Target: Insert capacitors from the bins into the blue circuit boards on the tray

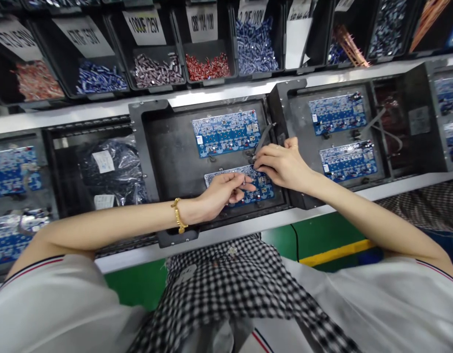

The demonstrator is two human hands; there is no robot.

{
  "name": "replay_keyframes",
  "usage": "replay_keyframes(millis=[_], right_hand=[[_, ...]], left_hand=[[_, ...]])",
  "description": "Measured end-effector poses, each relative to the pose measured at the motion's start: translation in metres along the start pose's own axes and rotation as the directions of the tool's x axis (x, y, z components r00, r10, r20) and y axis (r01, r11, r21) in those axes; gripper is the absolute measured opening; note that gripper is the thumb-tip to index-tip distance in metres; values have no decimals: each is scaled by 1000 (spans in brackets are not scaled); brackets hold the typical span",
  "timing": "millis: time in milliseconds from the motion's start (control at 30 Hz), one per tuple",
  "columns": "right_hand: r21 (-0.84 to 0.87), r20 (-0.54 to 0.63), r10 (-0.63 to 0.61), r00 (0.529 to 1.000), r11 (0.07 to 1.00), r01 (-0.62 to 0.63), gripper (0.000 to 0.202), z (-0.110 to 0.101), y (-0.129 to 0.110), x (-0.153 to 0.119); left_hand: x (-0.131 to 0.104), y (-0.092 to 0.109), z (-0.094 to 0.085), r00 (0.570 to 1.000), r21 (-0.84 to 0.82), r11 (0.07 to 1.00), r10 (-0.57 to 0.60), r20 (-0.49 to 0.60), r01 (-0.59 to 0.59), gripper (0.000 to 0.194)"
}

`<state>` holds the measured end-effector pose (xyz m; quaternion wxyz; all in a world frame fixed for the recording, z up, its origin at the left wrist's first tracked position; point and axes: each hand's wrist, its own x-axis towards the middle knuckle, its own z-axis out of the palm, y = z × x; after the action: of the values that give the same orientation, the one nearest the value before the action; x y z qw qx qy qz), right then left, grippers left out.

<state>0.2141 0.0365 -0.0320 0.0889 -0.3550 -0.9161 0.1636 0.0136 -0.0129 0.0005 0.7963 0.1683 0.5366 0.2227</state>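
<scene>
Checked cloth [230, 284] fills the near foreground; past it both hands meet over the near board [265, 189], much of it hidden beneath them. Left hand [222, 191] pinches, fingers curled, contents too small to tell; right hand [281, 164] is closed, pressing fingertips on the board's right end. Board lies flat in the dark tray [167, 157], long axis left-right, parallel to the far board [226, 132].

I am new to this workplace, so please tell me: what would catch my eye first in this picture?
First, the two hands meeting at the centre: the left hand and the right hand both work on the near blue circuit board in a dark tray. Above, a row of black bins holds red, blue and grey parts, with handwritten labels.
</scene>
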Motion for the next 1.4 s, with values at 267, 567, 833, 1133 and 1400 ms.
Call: replay_keyframes(millis=[267, 567, 833, 1133, 1400], right_hand=[[-71, 47, -5, 999, 997, 9, 24, 1, -4, 1], [176, -52, 82, 995, 982, -72, 16, -20, -39, -1], [-42, 47, 28, 999, 999, -26, 19, -15, -6, -2], [-105, 39, 11, 999, 994, -7, 17, -4, -1, -1], [-65, 3, 8, 1000, 998, -8, 24, -16, -16, 2]], left_hand=[[3, 2, 3, 999, -25, 1000, 5, -53, -6, 27], [2, 2, 16, 992, -127, 992, 10, -126, -26, 33], [-1, 3, 10, 998, -65, 997, -33, -50, 29, 27], [6, 8, 8, 999, -58, 998, -3, -51, 0, 21], [3, 15, 14, 991, -135, 990, -46, -127, 28, 24]])
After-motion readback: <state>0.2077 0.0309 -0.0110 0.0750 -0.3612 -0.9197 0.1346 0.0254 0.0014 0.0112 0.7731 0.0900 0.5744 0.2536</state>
